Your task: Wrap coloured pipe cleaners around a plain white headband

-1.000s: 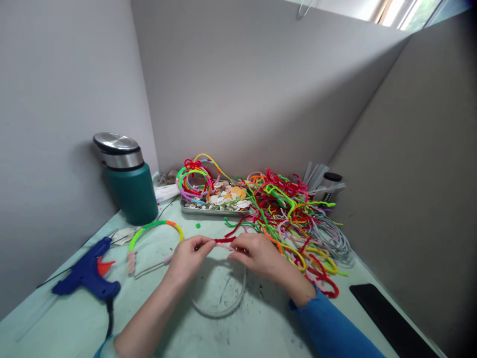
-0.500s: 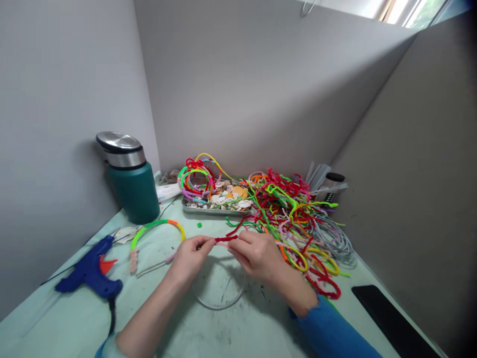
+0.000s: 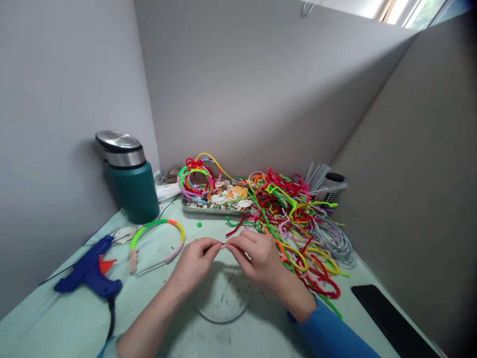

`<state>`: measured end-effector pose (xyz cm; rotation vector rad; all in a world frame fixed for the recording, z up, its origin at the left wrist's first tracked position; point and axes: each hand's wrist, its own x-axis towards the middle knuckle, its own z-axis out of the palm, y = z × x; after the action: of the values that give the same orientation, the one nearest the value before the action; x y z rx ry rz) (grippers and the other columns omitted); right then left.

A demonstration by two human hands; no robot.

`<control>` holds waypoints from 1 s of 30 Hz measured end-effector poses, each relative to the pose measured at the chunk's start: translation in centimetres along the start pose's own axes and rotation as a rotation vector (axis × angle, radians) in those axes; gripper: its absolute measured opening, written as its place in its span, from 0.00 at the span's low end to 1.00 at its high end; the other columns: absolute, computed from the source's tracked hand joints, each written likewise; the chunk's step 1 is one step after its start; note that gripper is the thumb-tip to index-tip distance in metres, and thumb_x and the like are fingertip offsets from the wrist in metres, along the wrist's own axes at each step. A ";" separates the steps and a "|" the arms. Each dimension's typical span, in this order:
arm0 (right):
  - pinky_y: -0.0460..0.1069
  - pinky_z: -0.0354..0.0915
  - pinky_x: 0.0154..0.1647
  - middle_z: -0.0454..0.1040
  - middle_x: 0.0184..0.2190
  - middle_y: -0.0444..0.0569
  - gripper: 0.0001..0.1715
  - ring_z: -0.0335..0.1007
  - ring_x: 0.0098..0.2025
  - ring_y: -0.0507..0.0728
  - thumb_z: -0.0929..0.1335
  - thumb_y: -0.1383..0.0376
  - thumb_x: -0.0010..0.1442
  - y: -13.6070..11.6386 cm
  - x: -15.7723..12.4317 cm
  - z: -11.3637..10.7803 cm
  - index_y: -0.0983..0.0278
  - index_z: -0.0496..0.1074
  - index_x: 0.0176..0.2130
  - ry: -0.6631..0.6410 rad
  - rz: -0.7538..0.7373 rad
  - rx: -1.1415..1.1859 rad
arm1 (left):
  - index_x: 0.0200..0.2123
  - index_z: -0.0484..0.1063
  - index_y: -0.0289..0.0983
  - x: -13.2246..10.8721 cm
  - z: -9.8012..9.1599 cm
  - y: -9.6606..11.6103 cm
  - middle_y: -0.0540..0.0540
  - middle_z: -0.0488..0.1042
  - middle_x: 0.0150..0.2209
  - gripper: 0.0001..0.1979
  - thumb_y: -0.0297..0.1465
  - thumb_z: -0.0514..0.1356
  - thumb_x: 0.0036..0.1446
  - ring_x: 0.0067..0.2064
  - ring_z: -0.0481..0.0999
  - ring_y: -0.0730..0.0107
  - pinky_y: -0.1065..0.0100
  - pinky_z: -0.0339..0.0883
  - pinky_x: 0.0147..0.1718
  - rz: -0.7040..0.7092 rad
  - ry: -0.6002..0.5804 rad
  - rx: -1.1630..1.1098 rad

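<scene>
My left hand (image 3: 197, 259) and my right hand (image 3: 260, 254) almost meet above the table. Between their pinched fingertips shows a short bit of red and pink pipe cleaner (image 3: 223, 245), most of it hidden by the fingers. Below them hangs or lies a grey wire hoop (image 3: 222, 321); its top is behind my hands, so I cannot tell whether it rests on the table. Left of my left hand lies a wire hoop partly wrapped in coloured pipe cleaner (image 3: 156, 223). A tangled heap of pipe cleaners (image 3: 285, 199) spreads beyond my right hand.
On the left are a blue glue gun (image 3: 89, 268) and a green bottle (image 3: 136, 191). At the back, a metal tray (image 3: 216, 213) holds buttons, with finished-looking coloured hoops (image 3: 196, 181) on it. Coiled grey wire (image 3: 337, 243) and a black flat object (image 3: 391, 315) lie right.
My fingertips have come closer together, covering most of the red strand that showed between them. The grey hoop's lower edge has shifted down and slightly right.
</scene>
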<state>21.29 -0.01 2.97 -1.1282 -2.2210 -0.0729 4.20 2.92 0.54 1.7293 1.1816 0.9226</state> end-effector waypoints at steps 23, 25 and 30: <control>0.55 0.55 0.39 0.73 0.32 0.50 0.08 0.62 0.37 0.58 0.63 0.67 0.60 -0.2 -0.1 0.4 0.62 0.72 0.37 0.057 -0.070 -0.123 | 0.22 0.73 0.36 -0.3 0.5 0.2 0.48 0.72 0.23 0.18 0.38 0.50 0.56 0.29 0.69 0.67 0.70 0.59 0.29 0.033 0.070 0.136; 0.53 0.56 0.39 0.72 0.32 0.50 0.09 0.61 0.37 0.57 0.63 0.64 0.61 -0.1 0.1 0.6 0.63 0.72 0.36 0.011 -0.005 -0.080 | 0.23 0.74 0.36 -0.4 0.5 0.3 0.48 0.73 0.25 0.18 0.37 0.50 0.56 0.30 0.70 0.66 0.70 0.60 0.30 0.044 0.059 0.119; 0.52 0.57 0.40 0.72 0.34 0.50 0.09 0.63 0.38 0.56 0.63 0.64 0.62 0.4 0.1 1.0 0.64 0.71 0.38 -0.045 0.030 0.024 | 0.26 0.74 0.36 -0.5 0.4 0.5 0.47 0.74 0.27 0.15 0.37 0.52 0.55 0.32 0.71 0.66 0.70 0.60 0.31 0.062 0.031 0.081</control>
<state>20.99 0.61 2.14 -1.1599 -2.2382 -0.0080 4.57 2.29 0.78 1.8316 1.2058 0.9532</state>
